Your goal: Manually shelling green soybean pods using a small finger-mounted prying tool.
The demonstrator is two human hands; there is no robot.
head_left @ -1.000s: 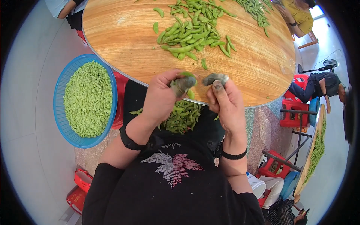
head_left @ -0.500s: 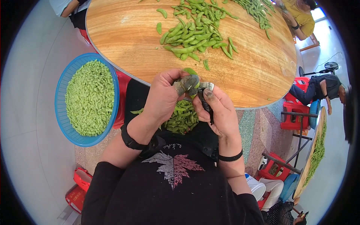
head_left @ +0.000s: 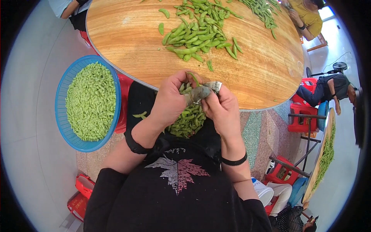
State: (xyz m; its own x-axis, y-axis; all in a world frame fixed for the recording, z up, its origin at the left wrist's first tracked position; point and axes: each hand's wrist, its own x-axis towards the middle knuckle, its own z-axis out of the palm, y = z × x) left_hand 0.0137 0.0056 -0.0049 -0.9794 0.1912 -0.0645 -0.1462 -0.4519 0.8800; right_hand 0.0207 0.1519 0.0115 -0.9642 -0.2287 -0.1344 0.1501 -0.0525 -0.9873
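My left hand (head_left: 170, 98) is closed on a green soybean pod (head_left: 193, 79) just off the near edge of the round wooden table (head_left: 131, 58). A grey, stained cover wraps its thumb. Pressed up against that thumb is my right hand (head_left: 223, 114), its fingers curled in. A pale striped wrap (head_left: 213, 86) shows around one of its fingers. Whatever the right fingers hold is hidden now. Below both hands, a heap of pods (head_left: 187, 121) lies in my lap. Loose soybean pods (head_left: 201, 36) are piled on the table ahead.
On my left, a blue plastic basket (head_left: 58, 112) full of shelled green beans stands by a red stool (head_left: 123, 102). Another person (head_left: 309, 19) sits across the table at far right. More people, red stools and a second table (head_left: 309, 193) with pods are at right.
My right hand has turned in, bringing its thumb against the left thumb. The dark object seen in it earlier is now hidden. The pod in my left hand has tilted.
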